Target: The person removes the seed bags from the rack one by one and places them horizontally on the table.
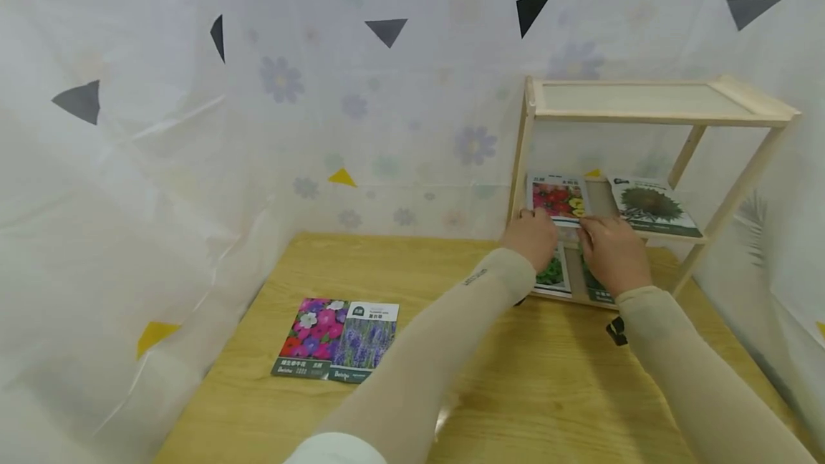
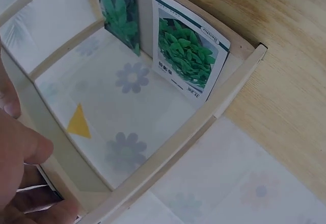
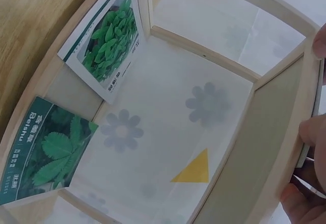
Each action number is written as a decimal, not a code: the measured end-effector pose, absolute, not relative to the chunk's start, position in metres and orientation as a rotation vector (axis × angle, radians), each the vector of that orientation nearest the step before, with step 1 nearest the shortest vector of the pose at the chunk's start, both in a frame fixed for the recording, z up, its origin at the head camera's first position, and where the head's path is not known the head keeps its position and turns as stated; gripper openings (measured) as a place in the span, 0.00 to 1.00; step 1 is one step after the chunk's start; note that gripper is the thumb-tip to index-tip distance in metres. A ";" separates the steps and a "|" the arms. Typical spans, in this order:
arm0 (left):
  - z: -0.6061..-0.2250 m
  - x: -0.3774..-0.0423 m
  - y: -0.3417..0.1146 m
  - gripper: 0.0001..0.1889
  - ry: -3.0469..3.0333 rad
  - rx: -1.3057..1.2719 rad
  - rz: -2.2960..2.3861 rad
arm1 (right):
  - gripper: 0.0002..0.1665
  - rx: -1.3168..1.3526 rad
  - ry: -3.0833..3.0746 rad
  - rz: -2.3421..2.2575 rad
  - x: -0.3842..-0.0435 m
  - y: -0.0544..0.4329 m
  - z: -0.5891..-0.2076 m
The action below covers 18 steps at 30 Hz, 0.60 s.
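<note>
A seed packet with red and yellow flowers lies at the left of the middle shelf of a small wooden rack. My left hand pinches its front left corner by the shelf edge. At the front right corner, my right hand holds the same packet between thumb and fingers. Both wrist views show fingers at the shelf's edge; the packet itself is mostly hidden there. To its right on that shelf sits a packet with a spiky plant. Below are a white-bordered leafy packet and a dark green packet.
On the wooden table, left of the rack, a pink and purple flower packet lies beside a lavender-coloured flower packet. Rack posts stand close to both hands. A patterned curtain hangs behind the table.
</note>
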<state>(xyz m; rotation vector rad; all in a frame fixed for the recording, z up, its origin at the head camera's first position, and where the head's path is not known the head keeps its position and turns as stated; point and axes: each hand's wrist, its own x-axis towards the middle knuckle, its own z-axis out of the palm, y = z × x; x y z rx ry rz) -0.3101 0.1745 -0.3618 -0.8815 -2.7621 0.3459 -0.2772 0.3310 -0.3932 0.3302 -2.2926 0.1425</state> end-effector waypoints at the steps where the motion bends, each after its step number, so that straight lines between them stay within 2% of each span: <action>1: -0.363 -0.310 0.175 0.22 -2.748 -0.878 0.347 | 0.10 0.328 -2.287 0.142 -0.278 0.331 -0.394; 7: -0.364 -0.311 0.179 0.16 -2.679 -0.848 0.337 | 0.10 0.286 -2.294 0.133 -0.280 0.329 -0.391; 14: -0.363 -0.315 0.181 0.14 -2.671 -0.860 0.386 | 0.09 0.264 -2.309 0.131 -0.282 0.329 -0.388; 18: -0.362 -0.315 0.180 0.14 -2.642 -0.887 0.457 | 0.15 0.241 -2.371 0.122 -0.281 0.328 -0.385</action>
